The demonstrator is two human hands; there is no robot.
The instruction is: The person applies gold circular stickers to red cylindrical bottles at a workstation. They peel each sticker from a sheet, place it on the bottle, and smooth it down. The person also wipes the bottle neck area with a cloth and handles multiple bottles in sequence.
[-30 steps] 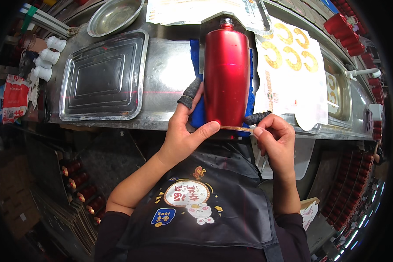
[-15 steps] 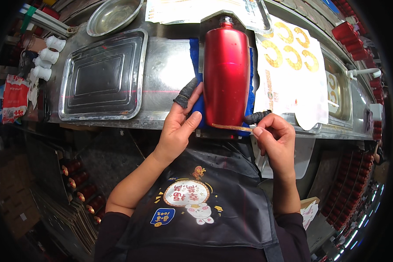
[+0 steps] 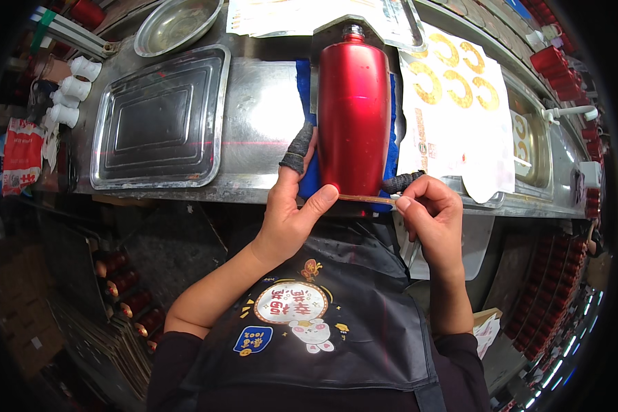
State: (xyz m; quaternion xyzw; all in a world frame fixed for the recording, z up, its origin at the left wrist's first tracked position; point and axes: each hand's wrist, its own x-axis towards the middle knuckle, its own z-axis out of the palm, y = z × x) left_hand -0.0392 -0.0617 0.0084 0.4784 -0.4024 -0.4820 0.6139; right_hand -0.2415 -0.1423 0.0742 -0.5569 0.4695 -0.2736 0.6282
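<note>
A glossy red bottle [image 3: 353, 117] lies with its threaded neck pointing away from me, in a cradle lined with blue cloth [image 3: 306, 86]. My left hand [image 3: 292, 206] grips its left side near the base, the index finger wearing a dark finger wrap. The left thumb presses the end of a thin gold strip [image 3: 367, 198] against the bottle's base edge. My right hand [image 3: 436, 213] pinches the strip's other end between thumb and index finger, holding it straight across the base. Another dark wrap covers a right-hand finger beside the bottle.
Left on the metal bench are a rectangular tray [image 3: 161, 120] and a round metal bowl [image 3: 178, 27]. A white sheet with gold C-shaped decals [image 3: 458, 89] lies right. Beyond it sits a metal basin [image 3: 532, 147] with a white tap [image 3: 571, 112]. White spools [image 3: 75, 89] stand far left.
My left thumb has moved right onto the strip's end at the base. The strip now runs straighter across the bottle. My right hand keeps its pinch almost in place.
</note>
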